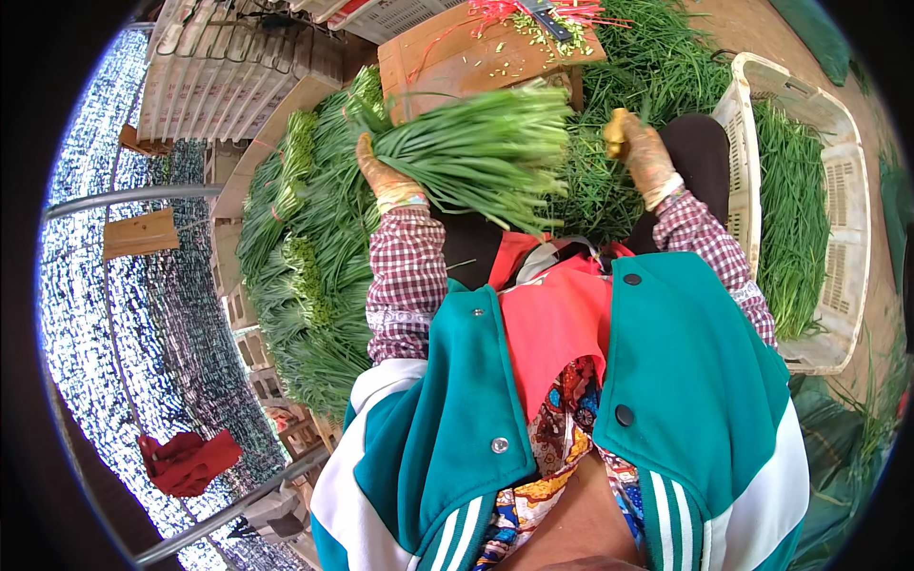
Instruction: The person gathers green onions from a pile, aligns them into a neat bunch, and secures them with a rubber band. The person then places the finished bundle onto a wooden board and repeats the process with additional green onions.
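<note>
My left hand point(385, 175), in a stained work glove, grips a thick bunch of green chive-like stalks point(478, 146). Their pale cut ends point right and are blurred. Apart from that bunch, on its right, is my gloved right hand point(639, 146), with yellow fingertips and the fingers drawn together; whether anything is in them is unclear. Below and behind it spreads a heap of loose green stalks point(653, 71). On my left lie several bunches of the same greens point(314, 200), some tied with red bands, with their pale ends lined up.
A wooden board point(443, 61) ahead bears a black-handled knife point(553, 25), red ties point(493, 11) and cut stalk bits. At right stands a white plastic crate point(846, 285) holding more greens. Stacked white crates point(228, 78) rise at upper left, and a metal pipe point(136, 200) runs at left.
</note>
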{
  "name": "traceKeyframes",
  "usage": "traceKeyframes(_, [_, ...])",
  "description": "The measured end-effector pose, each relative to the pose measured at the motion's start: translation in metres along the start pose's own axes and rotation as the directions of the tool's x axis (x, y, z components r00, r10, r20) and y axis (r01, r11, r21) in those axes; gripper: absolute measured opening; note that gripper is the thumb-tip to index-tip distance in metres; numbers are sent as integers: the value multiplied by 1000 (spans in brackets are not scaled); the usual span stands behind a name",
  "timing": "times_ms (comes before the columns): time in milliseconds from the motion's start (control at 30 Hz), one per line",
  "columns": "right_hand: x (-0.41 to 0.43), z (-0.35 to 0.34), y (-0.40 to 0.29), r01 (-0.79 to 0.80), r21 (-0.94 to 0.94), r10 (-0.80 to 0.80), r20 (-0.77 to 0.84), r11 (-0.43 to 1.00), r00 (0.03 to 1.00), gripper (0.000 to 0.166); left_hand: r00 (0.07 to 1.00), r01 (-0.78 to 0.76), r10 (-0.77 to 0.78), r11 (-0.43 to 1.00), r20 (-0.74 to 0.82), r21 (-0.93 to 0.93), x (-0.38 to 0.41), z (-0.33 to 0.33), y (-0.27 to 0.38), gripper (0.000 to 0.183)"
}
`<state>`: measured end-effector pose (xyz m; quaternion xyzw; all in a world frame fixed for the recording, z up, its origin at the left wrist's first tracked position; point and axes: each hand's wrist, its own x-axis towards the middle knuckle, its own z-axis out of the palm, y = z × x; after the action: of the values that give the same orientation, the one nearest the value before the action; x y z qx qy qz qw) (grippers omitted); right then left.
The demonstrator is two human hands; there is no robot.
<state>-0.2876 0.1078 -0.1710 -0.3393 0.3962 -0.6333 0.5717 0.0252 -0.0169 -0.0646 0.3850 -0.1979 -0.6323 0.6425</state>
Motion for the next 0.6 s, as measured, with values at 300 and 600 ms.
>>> traceKeyframes(300, [-42,78,3,-254,-276,343,352,927,871,54,990,-76,76,997,-115,11,13,3,11,53])
traceKeyframes(600, [-35,47,14,-288,131,302,-106,949,947,24,965,-105,122,991,-232,83,2,1,22,75])
